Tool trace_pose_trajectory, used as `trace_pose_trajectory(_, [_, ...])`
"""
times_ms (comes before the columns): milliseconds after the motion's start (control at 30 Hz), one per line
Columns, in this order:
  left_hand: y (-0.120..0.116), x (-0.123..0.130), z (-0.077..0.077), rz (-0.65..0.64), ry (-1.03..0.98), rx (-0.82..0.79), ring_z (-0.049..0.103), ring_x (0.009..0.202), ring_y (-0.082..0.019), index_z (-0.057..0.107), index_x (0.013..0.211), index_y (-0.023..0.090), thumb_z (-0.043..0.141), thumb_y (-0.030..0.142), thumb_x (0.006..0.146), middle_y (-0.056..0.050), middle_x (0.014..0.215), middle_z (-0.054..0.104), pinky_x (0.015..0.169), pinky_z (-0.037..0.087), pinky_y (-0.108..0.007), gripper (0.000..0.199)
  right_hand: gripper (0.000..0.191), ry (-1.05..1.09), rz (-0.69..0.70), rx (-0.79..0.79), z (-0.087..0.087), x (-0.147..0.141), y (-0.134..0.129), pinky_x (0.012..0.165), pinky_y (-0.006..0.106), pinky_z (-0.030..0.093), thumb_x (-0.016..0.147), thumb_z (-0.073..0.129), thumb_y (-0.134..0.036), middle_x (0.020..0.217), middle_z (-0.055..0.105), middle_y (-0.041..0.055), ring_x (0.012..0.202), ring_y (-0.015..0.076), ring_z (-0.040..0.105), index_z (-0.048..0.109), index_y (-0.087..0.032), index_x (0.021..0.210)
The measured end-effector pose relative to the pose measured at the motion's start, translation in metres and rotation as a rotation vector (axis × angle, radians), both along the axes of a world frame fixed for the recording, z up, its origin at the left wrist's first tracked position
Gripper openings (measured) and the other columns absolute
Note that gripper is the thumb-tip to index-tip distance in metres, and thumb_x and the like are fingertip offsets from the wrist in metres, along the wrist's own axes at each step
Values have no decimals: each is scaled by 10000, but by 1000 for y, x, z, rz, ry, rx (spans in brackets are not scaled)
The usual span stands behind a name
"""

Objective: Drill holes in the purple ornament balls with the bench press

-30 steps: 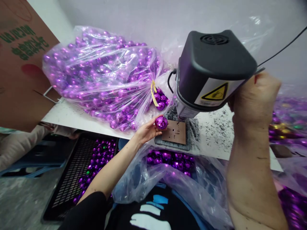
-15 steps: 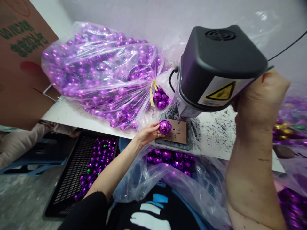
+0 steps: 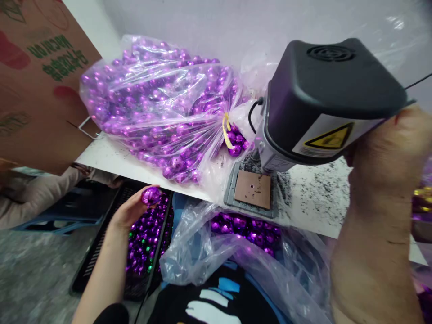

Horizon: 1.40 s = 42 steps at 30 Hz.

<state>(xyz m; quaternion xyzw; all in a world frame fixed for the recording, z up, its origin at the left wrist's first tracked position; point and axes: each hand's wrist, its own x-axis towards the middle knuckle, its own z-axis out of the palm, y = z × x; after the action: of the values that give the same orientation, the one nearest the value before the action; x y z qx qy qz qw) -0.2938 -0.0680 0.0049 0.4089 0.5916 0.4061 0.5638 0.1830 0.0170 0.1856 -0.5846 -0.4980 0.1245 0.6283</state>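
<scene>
A shiny, faceted purple bauble [image 3: 151, 196] is pinched in the fingers of my left hand [image 3: 130, 210], above the black plastic crate [image 3: 96, 252] on the left. That crate holds many purple baubles and a few green ones. At the right, my right hand [image 3: 405, 135] is closed at the side of a black bench press [image 3: 337, 85], on its handle; the fingers are mostly hidden behind the housing. Under the press head lies a brown square plate [image 3: 253, 189] with a small hole, on a grey metal base [image 3: 230, 194]. No bauble sits on the plate.
A tied clear bag of purple baubles [image 3: 162, 108] lies on the white table [image 3: 313, 202], with loose baubles [image 3: 236, 140] beside its knot. An open plastic bag of baubles [image 3: 246, 229] is at my lap. A cardboard box [image 3: 43, 99] and another person's sleeve [image 3: 43, 193] are left.
My left hand has carried the bauble left and down from beside the brown plate to over the crate. My right hand stays at the press. The view has shifted slightly.
</scene>
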Motion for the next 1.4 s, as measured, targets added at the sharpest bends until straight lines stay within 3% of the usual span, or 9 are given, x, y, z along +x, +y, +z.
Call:
trace_pose_trajectory(100, [-15, -57, -4, 173, 471, -213, 576, 1270, -363, 630, 1278, 188, 765, 621, 658, -123, 1318, 662, 1032, 500, -458, 768, 573, 29, 3, 29, -1, -1, 1, 364, 154, 238, 767, 593, -683, 502, 298, -57, 408, -7, 327, 460, -136, 658])
trace_pose_trajectory(200, [-2, -40, -3, 366, 746, -122, 589, 1256, -352, 650, 1212, 164, 763, 564, 671, -123, 1240, 693, 1080, 470, -475, 683, 570, 6, -11, 35, -3, 1, 2, 376, 147, 288, 773, 590, -676, 512, 325, -52, 429, 5, 382, 433, -141, 655])
trace_pose_trajectory(300, [31, 41, 13, 228, 629, 303, 676, 1096, -245, 654, 1187, 188, 645, 510, 838, -74, 1134, 726, 1021, 518, -415, 475, 545, -12, 3, 67, -7, 4, 4, 374, 140, 286, 781, 612, -633, 526, 362, -47, 437, 7, 405, 428, -137, 652])
trace_pose_trajectory(433, [95, 176, 34, -198, 579, 748, 687, 978, -182, 670, 1133, 198, 539, 359, 969, -70, 1090, 719, 888, 555, -331, 265, 521, 17, -3, 31, -7, 7, 5, 353, 160, 279, 748, 663, -595, 500, 337, -51, 408, 20, 385, 431, -142, 633])
trace_pose_trajectory(633, [184, 283, 7, -336, 985, 654, 656, 1062, -283, 604, 1282, 205, 579, 123, 887, -147, 1332, 572, 880, 518, -406, 405, 447, -6, -26, -54, -4, 7, 1, 363, 165, 255, 804, 613, -537, 481, 326, -58, 383, 7, 308, 462, -147, 647])
trace_pose_trajectory(767, [197, 281, -6, -322, 858, 593, 609, 1153, -306, 584, 1302, 225, 649, 85, 801, -139, 1359, 536, 931, 495, -408, 524, 469, 7, 13, -54, -4, 9, 1, 365, 170, 194, 818, 588, -559, 515, 379, -38, 432, 28, 414, 447, -145, 646])
trace_pose_trajectory(900, [172, 253, 5, -271, 287, 563, 625, 1090, -231, 530, 1332, 226, 754, 245, 783, -88, 1249, 614, 910, 495, -344, 593, 487, 30, 30, -31, -5, 8, 1, 364, 168, 194, 806, 599, -574, 527, 401, -35, 446, 29, 436, 438, -145, 640])
trace_pose_trajectory(1133, [106, 228, 13, -493, -711, -41, 661, 785, -143, 629, 1222, 202, 764, 432, 794, -104, 1085, 704, 655, 458, -240, 504, 504, 71, 7, -17, -3, 4, 2, 365, 152, 298, 768, 640, -575, 537, 402, -40, 434, 25, 443, 417, -144, 632])
trace_pose_trajectory(1400, [87, 241, 6, -522, -608, 21, 642, 851, -123, 665, 1253, 243, 845, 290, 728, -68, 1207, 670, 662, 453, -206, 557, 498, 49, 31, -12, -5, 5, 4, 372, 126, 316, 819, 575, -573, 587, 463, -17, 461, 18, 454, 431, -121, 669])
